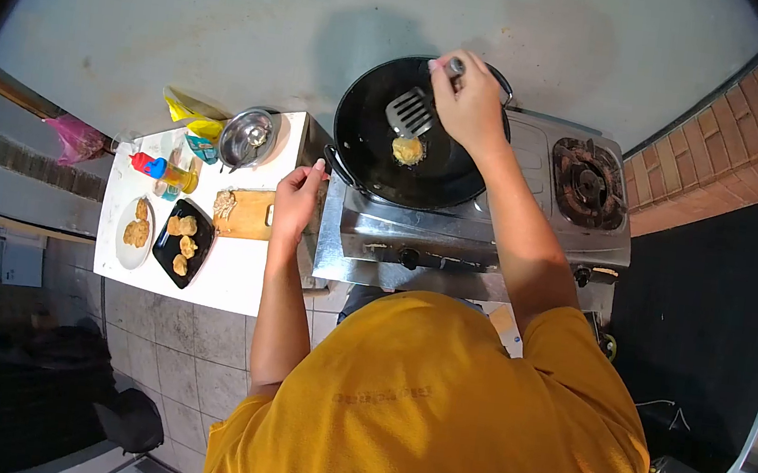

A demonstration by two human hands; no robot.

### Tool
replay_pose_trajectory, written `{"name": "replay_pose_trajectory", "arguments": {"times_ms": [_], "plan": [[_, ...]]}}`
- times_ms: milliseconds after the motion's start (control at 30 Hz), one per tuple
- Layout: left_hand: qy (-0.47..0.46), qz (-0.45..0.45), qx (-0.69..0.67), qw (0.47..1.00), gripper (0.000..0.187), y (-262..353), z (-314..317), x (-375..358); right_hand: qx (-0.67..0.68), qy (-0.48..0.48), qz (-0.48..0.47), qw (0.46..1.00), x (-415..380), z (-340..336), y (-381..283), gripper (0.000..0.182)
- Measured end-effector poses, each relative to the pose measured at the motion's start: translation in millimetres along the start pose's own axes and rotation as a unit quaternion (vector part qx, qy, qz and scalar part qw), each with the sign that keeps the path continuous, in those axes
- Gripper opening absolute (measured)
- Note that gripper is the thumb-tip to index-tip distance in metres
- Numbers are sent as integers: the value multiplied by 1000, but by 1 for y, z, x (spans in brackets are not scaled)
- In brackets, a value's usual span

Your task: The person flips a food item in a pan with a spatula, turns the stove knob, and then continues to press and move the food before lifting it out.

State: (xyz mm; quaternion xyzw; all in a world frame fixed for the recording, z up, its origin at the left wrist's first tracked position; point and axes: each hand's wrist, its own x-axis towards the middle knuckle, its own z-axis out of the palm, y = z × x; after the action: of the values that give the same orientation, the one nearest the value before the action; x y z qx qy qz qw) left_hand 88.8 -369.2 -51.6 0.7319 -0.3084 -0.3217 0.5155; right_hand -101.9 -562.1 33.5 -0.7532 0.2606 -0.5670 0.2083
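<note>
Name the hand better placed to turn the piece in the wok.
Right, likely: the right hand holds the spatula, its slotted head close to the piece. The left hand is by the wok's handle, with no utensil visible.

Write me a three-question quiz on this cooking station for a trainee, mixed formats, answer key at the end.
1. Multiple choice: What does the right hand hold over the wok?
A) Tongs
B) A slotted spatula
C) A ladle

2. True or false: The black dish lies between the white plate and the wooden board.

3. Fill in the number: The wok shows ____ piece of food in it.

Key: 1. B; 2. true; 3. one
</note>
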Motion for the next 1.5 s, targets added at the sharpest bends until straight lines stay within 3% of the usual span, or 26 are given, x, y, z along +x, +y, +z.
{"name": "replay_pose_trajectory", "arguments": {"times_ms": [33,100,233,533,833,1100,1167,1300,1500], "plan": [[1,0,0,1000,35,0,-1,0,1,-1,0,1000,0,-2,3,16],[1,-10,-2,1000,36,0,-2,-1,-120,52,-9,991,0,-10,7,15],[7,5,-1,1000,36,-2,-2,0,-181,17,34,983,-13,-11,16,14],[-6,-6,14,1000,37,-1,-1,-2,-148,14,49,988,-12,9,18,15],[-2,-17,19,1000,39,-6,-4,1,-254,7,16,967,-7,-2,35,17],[-9,-19,15,1000,38,-5,-2,1,-229,49,23,972,-6,-4,30,22],[-10,-18,16,1000,38,-4,-1,0,-222,14,-1,975,-11,-1,35,21],[-7,12,15,1000,37,-4,4,1,-206,68,21,976,-6,-7,24,16],[-9,-10,13,1000,38,-1,3,0,-191,34,8,981,-9,-9,28,12]]}}
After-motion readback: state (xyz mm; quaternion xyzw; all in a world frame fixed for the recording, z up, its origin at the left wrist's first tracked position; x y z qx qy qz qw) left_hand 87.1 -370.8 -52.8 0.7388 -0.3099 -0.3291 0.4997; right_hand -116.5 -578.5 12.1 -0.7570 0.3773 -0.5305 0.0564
